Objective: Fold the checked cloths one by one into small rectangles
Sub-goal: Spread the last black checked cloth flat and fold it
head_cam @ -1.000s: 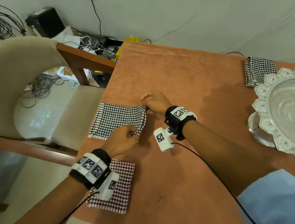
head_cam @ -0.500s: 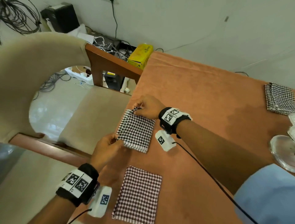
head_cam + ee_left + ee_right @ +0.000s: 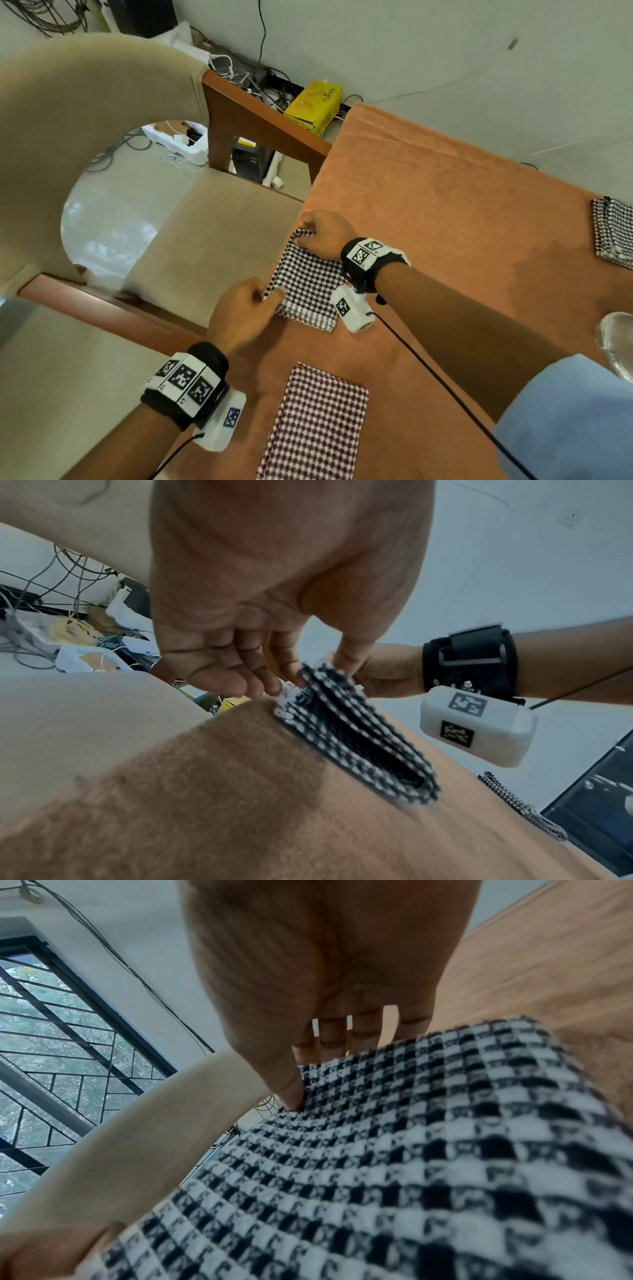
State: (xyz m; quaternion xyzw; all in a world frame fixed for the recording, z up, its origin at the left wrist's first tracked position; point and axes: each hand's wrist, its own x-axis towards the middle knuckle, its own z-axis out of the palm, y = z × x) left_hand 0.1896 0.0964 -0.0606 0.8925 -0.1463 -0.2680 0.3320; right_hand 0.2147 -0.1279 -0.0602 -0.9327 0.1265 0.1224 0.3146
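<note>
A black-and-white checked cloth lies folded into a small rectangle at the table's left edge. My left hand pinches its near-left corner, and the left wrist view shows thumb and fingers on the stacked layers of the cloth. My right hand pinches the far-left corner; in the right wrist view the thumb presses the cloth while the fingers are hidden behind it. A folded red-and-white checked cloth lies flat close to me. Another folded black-and-white cloth sits at the far right.
The table is covered in orange fabric. A beige chair stands against its left edge. A yellow box and tangled cables lie on the floor beyond. A glass dish shows at the right edge.
The black-and-white cloth went from a wide strip to a small rectangle as both hands carried its right end over to the left. Both hands now pinch its left corners.
</note>
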